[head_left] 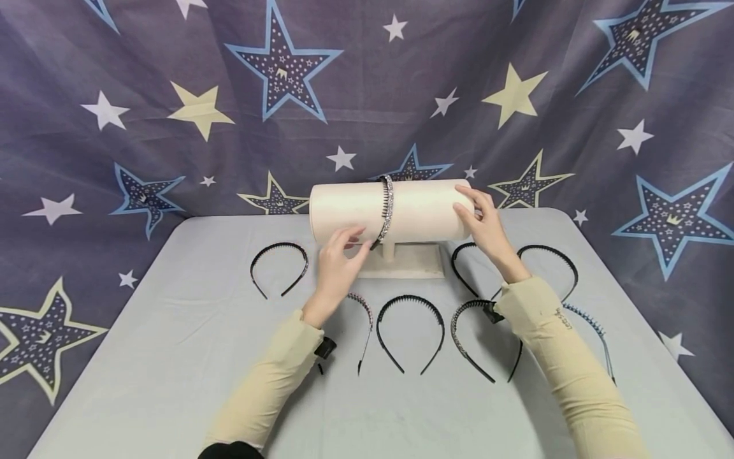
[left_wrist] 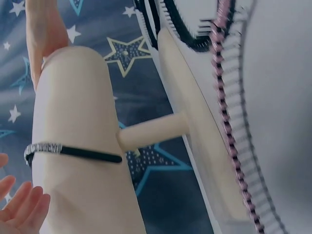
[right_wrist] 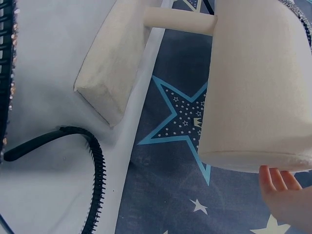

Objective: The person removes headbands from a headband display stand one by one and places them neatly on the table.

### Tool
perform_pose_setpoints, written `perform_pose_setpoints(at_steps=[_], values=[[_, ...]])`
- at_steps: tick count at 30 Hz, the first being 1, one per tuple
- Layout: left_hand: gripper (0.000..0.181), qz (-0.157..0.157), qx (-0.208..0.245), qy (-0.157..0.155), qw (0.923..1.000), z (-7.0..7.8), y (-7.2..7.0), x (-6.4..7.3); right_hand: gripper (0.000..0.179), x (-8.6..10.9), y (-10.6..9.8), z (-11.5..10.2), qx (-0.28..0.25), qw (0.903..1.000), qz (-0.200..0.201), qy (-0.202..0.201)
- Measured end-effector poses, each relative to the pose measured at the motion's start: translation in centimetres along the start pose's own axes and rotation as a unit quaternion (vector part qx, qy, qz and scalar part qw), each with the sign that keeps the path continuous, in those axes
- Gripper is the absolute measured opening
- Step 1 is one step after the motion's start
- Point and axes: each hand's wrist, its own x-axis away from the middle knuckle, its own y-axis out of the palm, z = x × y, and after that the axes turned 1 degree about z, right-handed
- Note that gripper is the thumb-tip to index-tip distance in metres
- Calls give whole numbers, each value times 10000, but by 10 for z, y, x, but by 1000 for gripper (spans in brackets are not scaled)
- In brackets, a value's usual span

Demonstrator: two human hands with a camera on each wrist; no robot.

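Observation:
A rhinestone headband (head_left: 387, 210) with dark teeth sits over a cream padded roll (head_left: 427, 207) on a stand. Its dark end (left_wrist: 92, 154) runs down the roll's near side in the left wrist view. My left hand (head_left: 337, 268) is at the roll's lower front, relaxed fingers just left of the headband's end and holding nothing. At the roll's right end, my right hand (head_left: 487, 229) rests its fingertips on the edge. The right wrist view shows these fingers (right_wrist: 278, 178) against the round end face.
The stand's base (head_left: 401, 261) is on the pale tabletop (head_left: 172, 357). Around it lie a dark headband (head_left: 279, 245), a black toothed headband (head_left: 410, 298), a pink-beaded headband (left_wrist: 226, 122), a jewelled headband (head_left: 455, 325) and a blue headband (head_left: 590, 322). A star-patterned cloth (head_left: 355, 83) hangs behind.

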Motion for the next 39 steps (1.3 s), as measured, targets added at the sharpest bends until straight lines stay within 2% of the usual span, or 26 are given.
perform_pose_setpoints(at_steps=[10,14,19,23,30,39], values=[[29,-11,-162,-158,9997,6,21,-2,43,-8,-1,25,51,10000,34,-36],[29,21,-302,-203,9993,7,26,-3,42,-7,-1,20,28,10000,24,-56],[28,171,-322,-183,9992,10,32,-5,41,-1,-1,3,7,10000,-10,-61],[28,202,-320,-391,9985,11,37,-6,41,2,0,-5,74,10000,-16,-49],[28,173,-391,-793,9959,12,44,-8,40,3,1,-7,78,9999,0,-107],[25,406,-668,-781,9939,11,51,-11,40,3,1,-7,138,9998,42,-99]])
